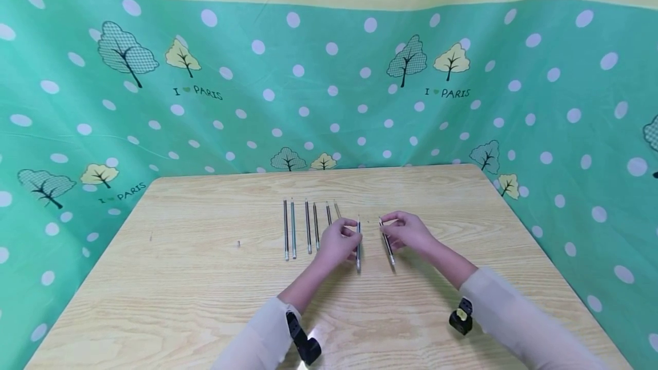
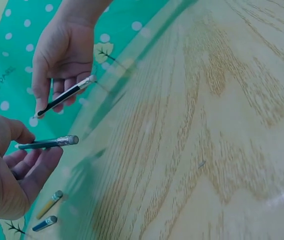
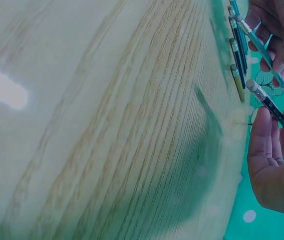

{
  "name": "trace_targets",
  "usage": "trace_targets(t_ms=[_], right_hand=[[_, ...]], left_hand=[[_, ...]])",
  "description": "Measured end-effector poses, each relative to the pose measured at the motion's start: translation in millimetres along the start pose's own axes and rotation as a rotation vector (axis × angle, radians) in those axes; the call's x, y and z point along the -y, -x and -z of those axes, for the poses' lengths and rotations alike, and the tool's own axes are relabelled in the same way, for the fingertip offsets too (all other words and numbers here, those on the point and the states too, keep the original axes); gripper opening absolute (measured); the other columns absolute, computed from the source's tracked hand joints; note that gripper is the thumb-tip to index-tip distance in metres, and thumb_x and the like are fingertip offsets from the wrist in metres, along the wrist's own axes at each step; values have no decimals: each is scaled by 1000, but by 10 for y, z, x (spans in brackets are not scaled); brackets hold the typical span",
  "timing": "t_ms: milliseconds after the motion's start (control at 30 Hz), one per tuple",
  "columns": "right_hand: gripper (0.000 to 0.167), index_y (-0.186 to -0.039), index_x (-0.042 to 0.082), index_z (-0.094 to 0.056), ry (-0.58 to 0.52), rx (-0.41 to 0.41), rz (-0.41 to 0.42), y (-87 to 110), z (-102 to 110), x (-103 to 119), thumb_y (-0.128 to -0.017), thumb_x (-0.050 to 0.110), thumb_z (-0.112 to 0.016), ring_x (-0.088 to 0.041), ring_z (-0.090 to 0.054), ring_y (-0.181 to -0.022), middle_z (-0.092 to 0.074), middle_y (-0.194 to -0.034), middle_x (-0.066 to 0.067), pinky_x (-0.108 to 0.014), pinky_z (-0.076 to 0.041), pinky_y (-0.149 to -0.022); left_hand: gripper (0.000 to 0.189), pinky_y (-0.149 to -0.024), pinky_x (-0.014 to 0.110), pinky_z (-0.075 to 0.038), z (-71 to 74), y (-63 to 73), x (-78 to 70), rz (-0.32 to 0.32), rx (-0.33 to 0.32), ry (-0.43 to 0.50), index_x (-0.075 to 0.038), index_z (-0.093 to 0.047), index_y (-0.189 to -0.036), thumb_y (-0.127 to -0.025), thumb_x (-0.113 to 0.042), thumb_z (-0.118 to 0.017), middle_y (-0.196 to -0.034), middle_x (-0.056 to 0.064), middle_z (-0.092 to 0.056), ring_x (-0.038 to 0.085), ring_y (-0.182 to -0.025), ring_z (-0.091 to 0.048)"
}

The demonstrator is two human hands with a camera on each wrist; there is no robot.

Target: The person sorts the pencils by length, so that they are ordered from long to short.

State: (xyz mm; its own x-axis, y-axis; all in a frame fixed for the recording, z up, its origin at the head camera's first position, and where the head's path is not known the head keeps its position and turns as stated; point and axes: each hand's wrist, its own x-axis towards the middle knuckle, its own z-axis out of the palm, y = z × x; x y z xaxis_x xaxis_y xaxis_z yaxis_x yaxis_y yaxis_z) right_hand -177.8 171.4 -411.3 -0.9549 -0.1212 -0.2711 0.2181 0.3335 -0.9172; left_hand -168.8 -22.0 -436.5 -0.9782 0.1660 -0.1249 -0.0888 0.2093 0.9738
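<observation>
My left hand [image 1: 336, 242] pinches a teal pencil [image 1: 358, 253] between thumb and fingers, its eraser end toward me. To the right, my right hand [image 1: 411, 233] pinches a dark pencil [image 1: 388, 249], which slants with its eraser end down and nearer me. The left wrist view shows both the teal pencil [image 2: 46, 144] and the dark pencil [image 2: 66, 97] held above the table, apart from each other. Left of my hands, several pencils lie in a rough row, among them a black pencil [image 1: 286, 230] and a blue one [image 1: 293, 230]. My left hand partly hides the nearest ones.
A wood-grain table [image 1: 169, 301] bears everything. One tiny grey bit [image 1: 239, 244] lies left of the pencil row. Green dotted cloth [image 1: 231, 113] hangs behind the table and along its sides. Black wrist cameras sit on both sleeves.
</observation>
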Motion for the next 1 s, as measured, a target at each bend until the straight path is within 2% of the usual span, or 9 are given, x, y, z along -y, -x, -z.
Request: trace_targets(t_ms=[233,600,767,1000], right_hand=[[38,-123,0,-52,-39,-17,13,-48,-73,17,-88,12,-63,-12,-59,-67,-62,-88,-6,-29,-58,-64],[37,-121,0,-54,-81,-28,23,-115,-190,33,-88,12,-63,-13,-60,-68,-62,-86,-4,-28,-57,-63],[41,-125,0,-52,-98,-8,19,-126,-198,46,-88,14,-63,-13,-60,-70,-63,-91,-7,-27,-57,-63],[41,-125,2,-52,-113,-23,20,-142,-211,70,-88,16,-63,-13,-59,-70,-65,-99,-12,-27,-56,-64]], left_hand=[[35,-55,33,-59,47,1,0,-4,6,35,-5,-56,-118,-84,-11,-63,-92,11,-61,17,-64,-63],[35,-57,34,-59,69,8,-17,22,-1,116,-3,-54,-118,-85,-11,-63,-93,12,-59,17,-63,-64],[36,-59,33,-59,73,9,-16,34,-6,130,-4,-54,-119,-86,-11,-64,-96,12,-58,17,-65,-65],[38,-60,34,-60,76,24,-22,34,-14,151,-4,-52,-121,-86,-11,-64,-97,12,-57,17,-67,-65]])
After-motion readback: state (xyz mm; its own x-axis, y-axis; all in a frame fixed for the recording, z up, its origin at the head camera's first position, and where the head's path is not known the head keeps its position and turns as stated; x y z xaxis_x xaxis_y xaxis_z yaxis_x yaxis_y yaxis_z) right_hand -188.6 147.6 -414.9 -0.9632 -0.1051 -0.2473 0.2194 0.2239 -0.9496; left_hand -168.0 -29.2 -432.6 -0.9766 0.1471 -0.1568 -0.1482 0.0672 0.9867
